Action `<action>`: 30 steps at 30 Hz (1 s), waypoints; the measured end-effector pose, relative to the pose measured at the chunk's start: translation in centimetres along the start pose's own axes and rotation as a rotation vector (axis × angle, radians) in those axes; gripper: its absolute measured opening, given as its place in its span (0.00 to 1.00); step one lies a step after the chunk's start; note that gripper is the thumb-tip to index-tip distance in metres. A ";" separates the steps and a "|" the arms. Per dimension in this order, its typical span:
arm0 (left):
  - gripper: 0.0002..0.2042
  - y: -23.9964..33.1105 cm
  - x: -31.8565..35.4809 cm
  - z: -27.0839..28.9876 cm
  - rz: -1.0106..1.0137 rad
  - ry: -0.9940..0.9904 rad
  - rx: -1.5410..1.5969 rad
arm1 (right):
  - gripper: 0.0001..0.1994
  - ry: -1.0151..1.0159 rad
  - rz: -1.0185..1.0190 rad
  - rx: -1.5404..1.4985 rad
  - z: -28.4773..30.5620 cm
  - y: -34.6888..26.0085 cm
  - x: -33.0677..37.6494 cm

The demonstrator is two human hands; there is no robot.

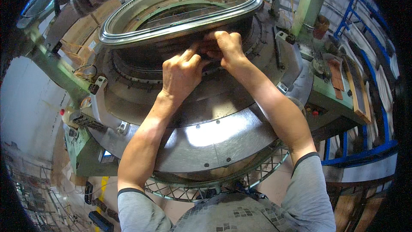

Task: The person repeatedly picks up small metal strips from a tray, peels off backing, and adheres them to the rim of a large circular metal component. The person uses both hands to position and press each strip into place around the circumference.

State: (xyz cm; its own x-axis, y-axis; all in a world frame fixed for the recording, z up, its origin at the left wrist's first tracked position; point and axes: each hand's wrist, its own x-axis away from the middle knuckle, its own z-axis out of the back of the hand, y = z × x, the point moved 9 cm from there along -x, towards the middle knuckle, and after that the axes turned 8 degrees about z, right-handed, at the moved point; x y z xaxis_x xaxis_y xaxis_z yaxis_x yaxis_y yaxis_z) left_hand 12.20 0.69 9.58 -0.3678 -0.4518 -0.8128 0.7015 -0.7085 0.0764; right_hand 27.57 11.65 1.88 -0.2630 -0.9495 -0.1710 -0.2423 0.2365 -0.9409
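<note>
- At the far left, behind the machine, I see cardboard boxes (86,34) stacked together; what they contain, I cannot tell.
- Before them stands a green leg (71,79) of the machine, with a small red knob (62,111) near its lower end.
- The left hand (181,75) is raised at the middle of the machine, its fingers bent and drawn close together. Whether they have hold of something, I cannot tell.
- The large round machine (214,144) stands directly before the person. Its bright metal ring (180,31) is above the hands, and a dark cylindrical part (143,58) is under this ring.
- The right hand (227,49) is just beside the left one, below the ring's near edge. Its fingers are curled inward and their tips are in shadow, so I cannot tell what they grip.
- To the right, reddish-brown strips (335,77) lie next to a shallow wooden tray (364,115), which is dark inside.
- At the far right, a blue rack (364,155) holds long whitish rolls (388,83), standing at a slant.
</note>
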 end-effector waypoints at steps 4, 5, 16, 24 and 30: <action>0.09 0.2 0.1 0.3 -0.017 0.024 0.011 | 0.11 0.115 0.111 0.012 -0.2 -0.9 0.7; 0.10 0.1 0.1 0.3 -0.006 0.025 0.020 | 0.11 0.041 0.172 -0.086 -0.9 -1.7 1.1; 0.12 -0.6 0.7 -1.3 0.019 -0.090 0.028 | 0.11 -0.502 0.095 0.574 1.7 -3.8 5.1; 0.13 -1.2 0.4 -1.2 0.109 -0.155 -0.017 | 0.04 -0.042 -0.180 -0.074 -0.1 -1.1 2.1; 0.14 -1.5 0.7 -1.8 0.123 -0.176 -0.023 | 0.04 0.023 -0.187 -0.169 0.0 -0.5 2.4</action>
State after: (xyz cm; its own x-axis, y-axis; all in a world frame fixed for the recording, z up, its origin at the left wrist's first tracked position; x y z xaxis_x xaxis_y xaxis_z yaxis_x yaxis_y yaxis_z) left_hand 11.95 2.42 7.92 -0.3782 -0.6230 -0.6847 0.7607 -0.6307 0.1537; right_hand 27.08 9.29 1.94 -0.2196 -0.9755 0.0102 -0.4411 0.0900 -0.8929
